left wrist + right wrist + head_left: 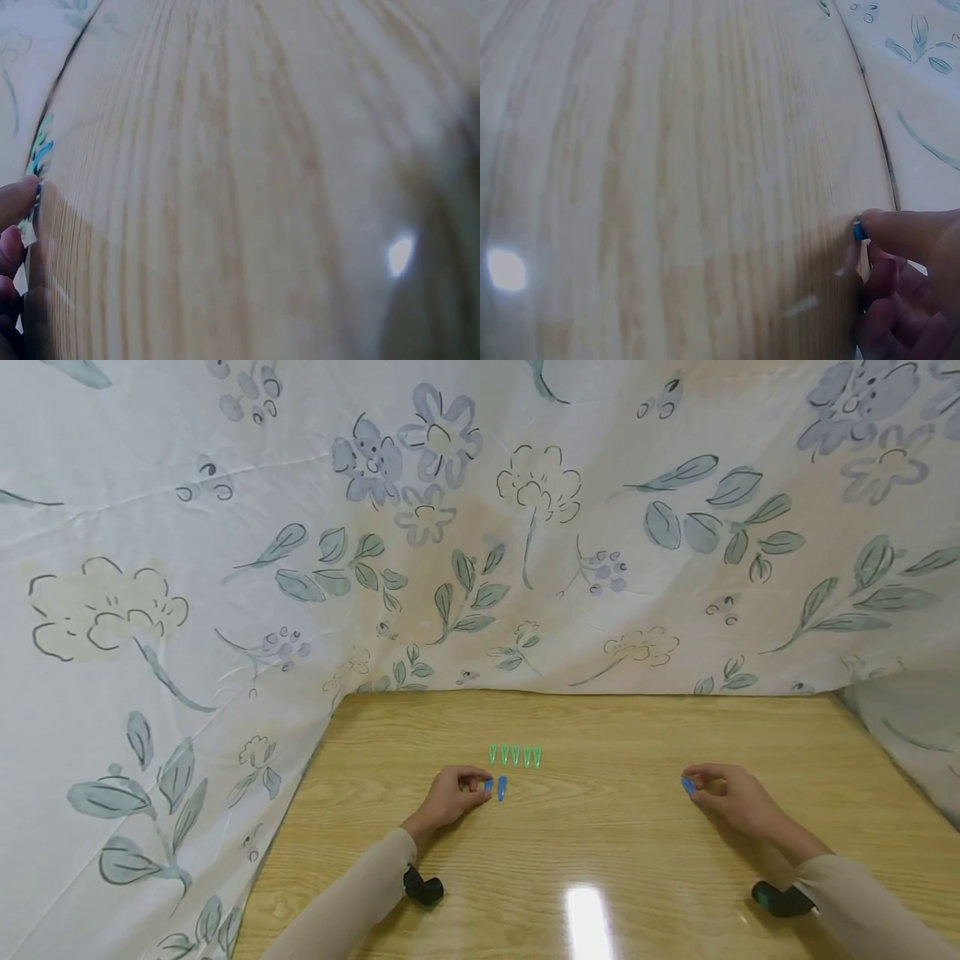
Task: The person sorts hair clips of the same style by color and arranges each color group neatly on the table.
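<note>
My left hand (456, 793) pinches a small blue hair clip (488, 785) between thumb and fingertips, low over the wooden table. Right beside it lies another blue hair clip (502, 788). Just beyond, several green hair clips (515, 756) lie side by side in a row. Well off to the right, my right hand (731, 793) holds a blue hair clip (688, 785) by its thumb and fingertips. In the right wrist view only a bit of that clip (859, 229) shows by the thumb. The left wrist view catches just some fingers (13, 204) at its edge.
The light wooden table (600, 835) has a bright reflection near its front. A flower-patterned cloth (465, 527) hangs along the back and both sides. Dark devices (423, 888) are strapped at the wrists over beige sleeves.
</note>
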Demonstrator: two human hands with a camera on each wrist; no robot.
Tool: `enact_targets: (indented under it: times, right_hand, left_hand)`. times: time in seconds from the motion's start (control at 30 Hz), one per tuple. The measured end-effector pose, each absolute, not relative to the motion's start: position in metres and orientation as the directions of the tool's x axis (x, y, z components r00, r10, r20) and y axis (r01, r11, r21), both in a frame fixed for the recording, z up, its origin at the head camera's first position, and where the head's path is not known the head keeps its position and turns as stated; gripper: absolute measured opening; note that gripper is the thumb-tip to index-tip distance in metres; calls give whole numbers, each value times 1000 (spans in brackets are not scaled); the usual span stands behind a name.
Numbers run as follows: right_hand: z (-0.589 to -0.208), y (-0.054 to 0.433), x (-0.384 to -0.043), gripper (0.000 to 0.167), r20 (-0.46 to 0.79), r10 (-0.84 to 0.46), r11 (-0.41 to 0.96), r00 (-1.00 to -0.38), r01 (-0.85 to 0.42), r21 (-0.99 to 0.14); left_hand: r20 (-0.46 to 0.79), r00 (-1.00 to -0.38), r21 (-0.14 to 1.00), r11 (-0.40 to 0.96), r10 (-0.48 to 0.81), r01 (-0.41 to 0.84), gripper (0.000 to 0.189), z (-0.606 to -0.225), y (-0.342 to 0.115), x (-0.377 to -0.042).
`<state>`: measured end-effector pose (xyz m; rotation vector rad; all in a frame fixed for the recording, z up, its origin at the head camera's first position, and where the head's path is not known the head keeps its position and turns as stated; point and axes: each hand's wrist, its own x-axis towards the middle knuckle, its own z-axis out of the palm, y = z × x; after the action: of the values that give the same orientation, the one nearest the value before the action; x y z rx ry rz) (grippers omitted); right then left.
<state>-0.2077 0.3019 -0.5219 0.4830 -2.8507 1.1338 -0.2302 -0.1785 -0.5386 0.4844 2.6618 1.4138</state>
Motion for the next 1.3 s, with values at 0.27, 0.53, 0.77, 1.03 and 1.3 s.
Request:
enact_targets:
  times: [0.27,0.53,0.77,1.03,1.3]
  right_hand:
    - [-523,300,-210,28,122,-296,702,-947,-302,-644]
    - [-520,300,-212,31,64,-321,723,-945,-288,-628]
    - [-522,297,-212,28,92,-347,690,-933,-320,-649]
    - [-522,285,-210,28,174,-360,605,-917,-371,-705]
    - [-516,264,-213,32,168,-339,525,-926,-334,-783]
  left_hand:
    - [67,-946,815,529,318,235,23,-537,-177,-231]
    - [59,-948,812,537,314,228,22,-536,-176,-232]
    - [62,-947,817,529,315,230,22,-538,-178,-231]
    - [58,-948,814,535,311,226,23,-540,-180,-229]
    - [64,-949,808,541,310,231,22,-539,-179,-231]
